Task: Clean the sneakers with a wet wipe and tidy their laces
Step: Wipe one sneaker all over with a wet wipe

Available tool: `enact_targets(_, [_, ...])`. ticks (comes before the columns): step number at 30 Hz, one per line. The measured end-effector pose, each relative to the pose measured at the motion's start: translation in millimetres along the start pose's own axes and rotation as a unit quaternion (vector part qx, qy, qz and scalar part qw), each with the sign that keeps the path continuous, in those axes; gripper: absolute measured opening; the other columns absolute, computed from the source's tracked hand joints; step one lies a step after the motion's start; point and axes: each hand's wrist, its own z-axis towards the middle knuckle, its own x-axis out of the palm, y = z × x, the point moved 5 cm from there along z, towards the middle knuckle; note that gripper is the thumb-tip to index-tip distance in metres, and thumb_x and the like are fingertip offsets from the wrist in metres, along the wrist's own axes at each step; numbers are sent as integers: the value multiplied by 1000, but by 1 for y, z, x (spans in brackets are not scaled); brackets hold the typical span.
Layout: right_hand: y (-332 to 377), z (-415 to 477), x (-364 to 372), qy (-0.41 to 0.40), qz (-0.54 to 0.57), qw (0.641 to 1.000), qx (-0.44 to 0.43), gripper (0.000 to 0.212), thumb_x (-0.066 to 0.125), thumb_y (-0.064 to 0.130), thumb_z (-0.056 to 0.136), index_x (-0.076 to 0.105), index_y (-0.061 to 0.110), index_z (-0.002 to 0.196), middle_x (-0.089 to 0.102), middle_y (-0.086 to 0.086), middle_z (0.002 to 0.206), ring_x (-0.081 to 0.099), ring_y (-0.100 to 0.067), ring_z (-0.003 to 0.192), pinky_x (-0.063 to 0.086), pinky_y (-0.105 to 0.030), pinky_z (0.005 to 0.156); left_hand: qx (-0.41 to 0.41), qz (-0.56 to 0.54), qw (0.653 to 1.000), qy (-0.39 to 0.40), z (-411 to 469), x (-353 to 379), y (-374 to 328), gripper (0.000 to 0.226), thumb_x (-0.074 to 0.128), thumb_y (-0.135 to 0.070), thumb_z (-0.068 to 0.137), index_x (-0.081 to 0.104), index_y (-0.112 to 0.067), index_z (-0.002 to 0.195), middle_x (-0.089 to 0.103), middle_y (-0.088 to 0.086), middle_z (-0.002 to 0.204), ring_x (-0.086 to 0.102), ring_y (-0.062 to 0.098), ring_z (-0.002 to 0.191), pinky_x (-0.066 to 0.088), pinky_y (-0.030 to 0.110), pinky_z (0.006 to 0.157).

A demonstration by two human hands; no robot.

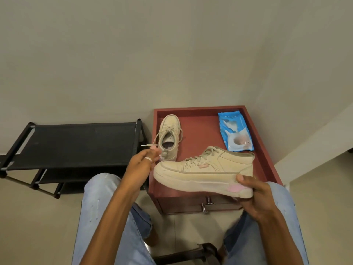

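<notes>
Right hand [254, 196] wraps the heel end of the held sneaker [206, 169], thumb on the sole wall, fingers under, shoe side-on above the front edge of the table [200, 119]. Looks light; the thick sole is stiff, so that's the place to grip, since the canvas-like upper would dent and slide. Left hand [143, 163] is at the heel of the second sneaker [170, 134], which sits on the table, next to its loose lace [152, 145]. Can't tell whether it's pinching anything. The lace is limp, so take it near the tip. Wipe pack [235, 134] lies at the far right of the table, soft and crinkly
</notes>
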Motion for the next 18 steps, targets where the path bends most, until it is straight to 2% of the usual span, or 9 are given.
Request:
enact_targets(3, [-3,2,-7,-24,18,1000,4,91,96,31,30,71,7,115,69,-18,115,69,-31,101,60,-38,76,-13,-46,997,62,-25,5,10,49,53,-59,93,68,-24,124,76,-6,117,71,13,111,51,39,100])
enact_targets(5, [-5,2,-11,-31,23,999,6,70,91,22,39,76,10,106,69,-18,116,69,-31,100,60,-37,75,-29,-94,984,152,-39,16,18,72,68,-67,80,59,-22,136,71,2,128,68,22,119,55,48,98])
enact_targets(7, [-5,1,-10,-40,25,999,12,59,87,19,46,77,11,103,68,-19,118,69,-31,101,61,-38,76,-48,-129,971,195,-42,23,27,96,91,-59,59,53,-22,139,68,6,132,66,28,122,57,53,96])
enact_targets(9, [-5,2,-10,-43,21,999,12,71,95,27,36,77,10,102,68,-19,117,69,-31,100,61,-38,76,-46,-133,971,194,-40,25,34,104,101,-42,47,52,-23,137,70,5,128,66,27,121,59,49,93])
enact_targets(11, [-4,1,-5,-49,17,999,9,76,97,33,34,76,9,103,69,-19,117,69,-31,100,61,-36,75,-44,-125,975,180,-37,25,40,99,101,-31,49,54,-21,134,71,5,126,67,26,120,59,48,93])
enact_targets(13, [-5,3,-1,-50,16,999,15,55,90,36,58,76,11,104,69,-17,117,69,-29,103,60,-36,78,-40,-132,979,152,-32,23,47,88,96,-26,54,56,-17,132,71,8,127,68,28,119,56,52,98])
enact_targets(14, [-6,4,0,-62,9,998,15,42,78,36,74,74,12,107,69,-15,117,69,-28,105,59,-36,82,-37,-139,980,138,-30,22,49,87,94,-25,54,56,-15,131,70,10,127,68,29,118,55,53,99])
enact_targets(16, [-5,8,-5,-119,-76,990,8,41,59,43,89,68,14,116,71,-10,117,68,-26,107,56,-39,91,-31,-147,983,108,-28,20,52,87,95,-24,50,57,-13,128,71,11,125,69,28,116,58,48,95])
enact_targets(18, [-5,12,-21,-213,-164,963,-2,47,55,56,91,69,18,114,73,-4,111,69,-24,103,53,-42,93,-24,-142,987,69,-24,16,56,89,96,-25,46,58,-14,127,72,10,122,70,27,114,59,45,93])
